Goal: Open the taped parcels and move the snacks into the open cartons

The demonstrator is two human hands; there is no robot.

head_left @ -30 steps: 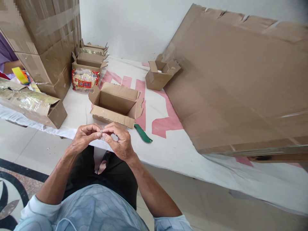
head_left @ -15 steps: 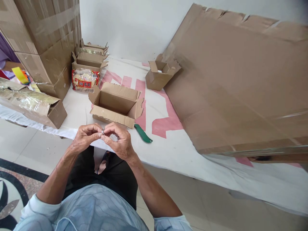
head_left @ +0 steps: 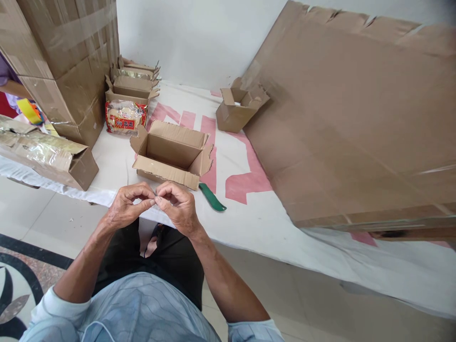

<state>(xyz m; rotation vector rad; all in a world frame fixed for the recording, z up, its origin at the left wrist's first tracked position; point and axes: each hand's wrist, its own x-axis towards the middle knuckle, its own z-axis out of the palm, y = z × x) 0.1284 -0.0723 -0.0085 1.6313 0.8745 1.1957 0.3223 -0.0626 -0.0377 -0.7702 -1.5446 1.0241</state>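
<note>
My left hand [head_left: 132,204] and my right hand [head_left: 177,207] meet fingertip to fingertip above the table's front edge, both closed in a pinch. Whatever sits between the fingertips is too small to name. Just beyond them stands an open cardboard box [head_left: 167,178], its flaps folded outward and its inside looking bare. A green handle [head_left: 213,197], perhaps of a knife, lies by the box's right front corner, close to my right hand; its other end is hidden by the box.
A packet of crackers [head_left: 125,118] leans against open boxes [head_left: 133,85] at the back left. Stacked cartons [head_left: 67,71] and a long taped box [head_left: 46,152] stand left. A small open box [head_left: 233,111] touches a big cardboard sheet [head_left: 356,118]. Another person's arm [head_left: 14,88] shows far left.
My fingertips have shifted slightly and drawn closer together; the small greyish bit seen between them before is now mostly hidden. The other person's arm at far left has moved a little.
</note>
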